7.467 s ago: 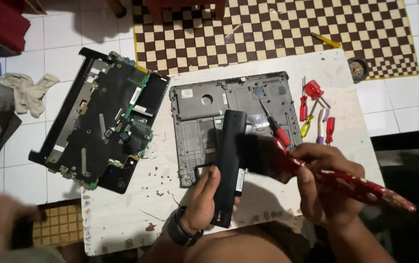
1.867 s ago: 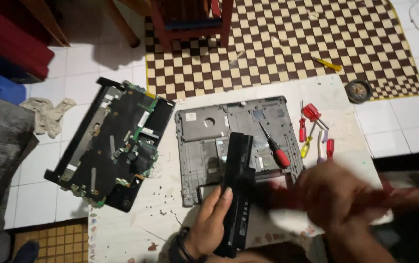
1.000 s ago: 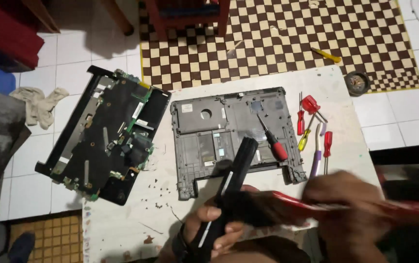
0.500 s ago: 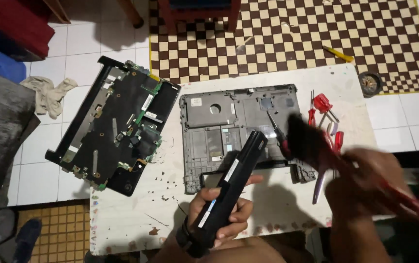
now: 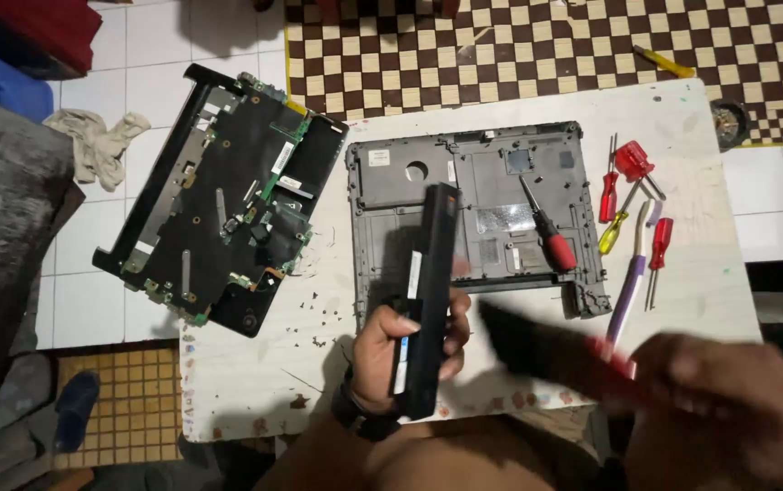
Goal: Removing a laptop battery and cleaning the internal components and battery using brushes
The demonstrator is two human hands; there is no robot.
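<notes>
A: Quick, what's the left hand (image 5: 391, 350) doing?

B: Wrapped round a long black battery pack (image 5: 425, 295), fingers closed on its lower half. The pack stands on end, tilted a bit, above the near edge of the grey laptop base (image 5: 464, 214) on the white table (image 5: 255, 382).

A: Right hand (image 5: 728, 409)?

B: Blurred, low right. Looks closed on a red-handled brush (image 5: 546, 350), dark bristle end pointing at the pack, but the grip itself is smeared, so can't tell exactly how it holds.

A: So which step, in your view?

B: Looks like brushing dust off the pack, w/ the laptop already stripped. Next stroke would need the pack held steady and the bristles kept along its side, not jabbing the contacts. That's my read only.

A: Any labels?

B: A narrow white strip sticker runs along the pack's face, approx mid-length to its lower end. On the grey base: a small white rectangular sticker top left by the round hole, plus a silvery foil patch near the centre. Print is too small to make out.

A: Rest of the table?

B: Black motherboard tray (image 5: 223, 195) hangs off the table's left edge. A red-handled screwdriver (image 5: 546, 236) lies in the base. Right of it, several small screwdrivers (image 5: 632, 209) in red, yellow and purple.
</notes>
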